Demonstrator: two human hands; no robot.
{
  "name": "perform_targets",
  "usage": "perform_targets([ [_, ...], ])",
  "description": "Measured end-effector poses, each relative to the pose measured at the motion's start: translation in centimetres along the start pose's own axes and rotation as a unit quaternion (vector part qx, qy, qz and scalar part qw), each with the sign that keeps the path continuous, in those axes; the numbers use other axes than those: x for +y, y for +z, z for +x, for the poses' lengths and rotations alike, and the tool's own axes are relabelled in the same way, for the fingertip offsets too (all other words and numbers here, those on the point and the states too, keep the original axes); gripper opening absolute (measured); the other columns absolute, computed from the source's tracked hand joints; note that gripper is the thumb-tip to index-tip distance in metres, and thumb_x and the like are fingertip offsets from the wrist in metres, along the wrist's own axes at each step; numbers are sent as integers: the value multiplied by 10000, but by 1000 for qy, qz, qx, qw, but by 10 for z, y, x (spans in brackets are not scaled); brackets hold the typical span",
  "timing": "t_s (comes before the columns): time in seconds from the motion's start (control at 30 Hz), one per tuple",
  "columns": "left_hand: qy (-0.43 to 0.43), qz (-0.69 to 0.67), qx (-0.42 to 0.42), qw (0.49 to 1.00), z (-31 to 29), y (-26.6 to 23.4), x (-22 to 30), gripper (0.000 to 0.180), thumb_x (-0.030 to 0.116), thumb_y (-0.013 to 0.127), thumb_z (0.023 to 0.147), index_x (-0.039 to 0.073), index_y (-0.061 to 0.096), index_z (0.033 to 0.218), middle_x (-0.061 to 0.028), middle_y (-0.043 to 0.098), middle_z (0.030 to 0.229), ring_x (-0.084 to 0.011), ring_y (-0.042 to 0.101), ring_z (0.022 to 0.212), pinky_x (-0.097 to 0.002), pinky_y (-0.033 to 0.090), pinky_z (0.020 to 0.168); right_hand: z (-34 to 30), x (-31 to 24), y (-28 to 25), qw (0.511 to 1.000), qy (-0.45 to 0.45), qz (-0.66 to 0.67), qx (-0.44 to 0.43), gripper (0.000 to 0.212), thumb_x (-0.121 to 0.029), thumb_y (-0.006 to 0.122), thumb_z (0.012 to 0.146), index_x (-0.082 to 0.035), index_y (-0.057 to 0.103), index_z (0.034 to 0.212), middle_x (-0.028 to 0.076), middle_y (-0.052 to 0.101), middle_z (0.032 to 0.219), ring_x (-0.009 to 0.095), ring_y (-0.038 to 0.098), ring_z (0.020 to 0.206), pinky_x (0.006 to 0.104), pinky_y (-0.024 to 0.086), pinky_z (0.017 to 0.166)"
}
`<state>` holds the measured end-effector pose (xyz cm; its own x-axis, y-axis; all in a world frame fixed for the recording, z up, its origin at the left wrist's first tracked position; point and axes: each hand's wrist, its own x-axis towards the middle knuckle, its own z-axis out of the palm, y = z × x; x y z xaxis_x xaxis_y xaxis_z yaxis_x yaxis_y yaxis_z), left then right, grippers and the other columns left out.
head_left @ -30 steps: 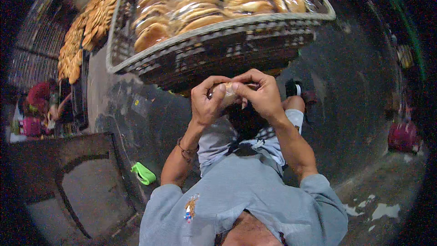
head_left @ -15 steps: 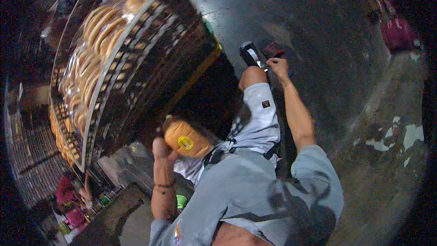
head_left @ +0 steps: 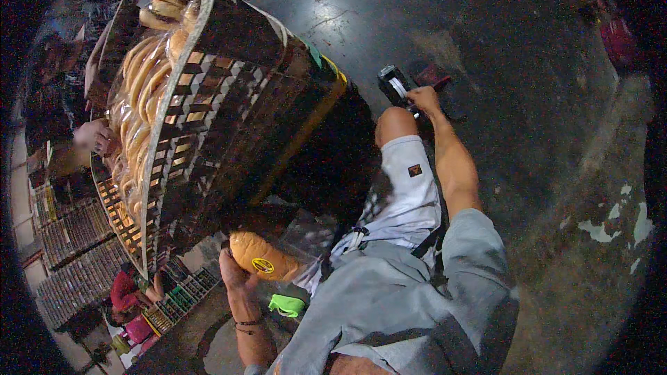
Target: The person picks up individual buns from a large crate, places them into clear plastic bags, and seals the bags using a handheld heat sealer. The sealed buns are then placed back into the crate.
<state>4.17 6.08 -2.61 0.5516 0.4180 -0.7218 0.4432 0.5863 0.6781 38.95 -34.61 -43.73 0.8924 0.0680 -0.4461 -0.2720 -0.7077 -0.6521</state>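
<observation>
My left hand grips a bagged bread loaf, golden brown, in clear plastic with a round yellow sticker. The loose end of the bag spreads toward my lap. Out past my knee, my right hand has its fingers closed at the near edge of a black device with a white strip, which looks like a tape dispenser. Whether those fingers pinch the device or something small on it is hidden. A dark red object lies just beyond that hand.
A large plastic crate full of bagged buns rises at my left on a dark stack. Another person's hand reaches to its far side. A person in red bends over crates at lower left. A bright green item lies by my left forearm.
My left hand and the loaf have shifted left and slightly down. My right hand stays by the black device. Another person's hand now shows clearly at the bun crate. The whole view has shifted.
</observation>
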Motion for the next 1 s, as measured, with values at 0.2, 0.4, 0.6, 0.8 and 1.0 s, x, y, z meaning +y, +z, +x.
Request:
perform_targets([
  [0.2,-29,-5,81,996,1,27,2,450,346,360,943,43,626,1141,-129,683,1097,-321,664,1004,-482,556,873,-55,32,-33,995,22,84,-39,273,-300,774,778,-42,786,870,80,724,728,146,665,627,324,515,597],
  [0.4,-27,-35,-32,998,11,5,-11,469,351,351,957,23,619,1159,-143,679,1125,-331,663,1011,-477,554,888,-87,26,-1,998,35,-18,59,260,-292,779,756,-54,782,860,194,731,848,356,723,800,447,567,763],
  [0.6,62,104,-25,992,5,48,18,409,275,441,955,-30,644,1136,-135,684,1074,-254,666,960,-397,535,889,-70,93,26,940,-23,-305,152,289,-319,610,858,-88,748,752,123,733,784,314,696,690,441,546,643],
  [0.8,336,254,-61,905,-17,69,42,372,175,451,918,-46,665,1127,-103,685,1050,-168,631,927,-296,499,866,-120,-13,-56,901,47,429,-53,460,-250,709,913,-114,600,1339,34,663,1220,164,668,952,282,548,735],
  [1.0,481,242,-89,838,-44,85,71,366,153,438,921,-24,642,1169,-147,719,992,-183,689,904,-299,535,814,-269,-262,-153,785,-277,446,-329,938,-332,821,771,-44,322,1512,262,642,1217,246,703,827,296,565,639],
])
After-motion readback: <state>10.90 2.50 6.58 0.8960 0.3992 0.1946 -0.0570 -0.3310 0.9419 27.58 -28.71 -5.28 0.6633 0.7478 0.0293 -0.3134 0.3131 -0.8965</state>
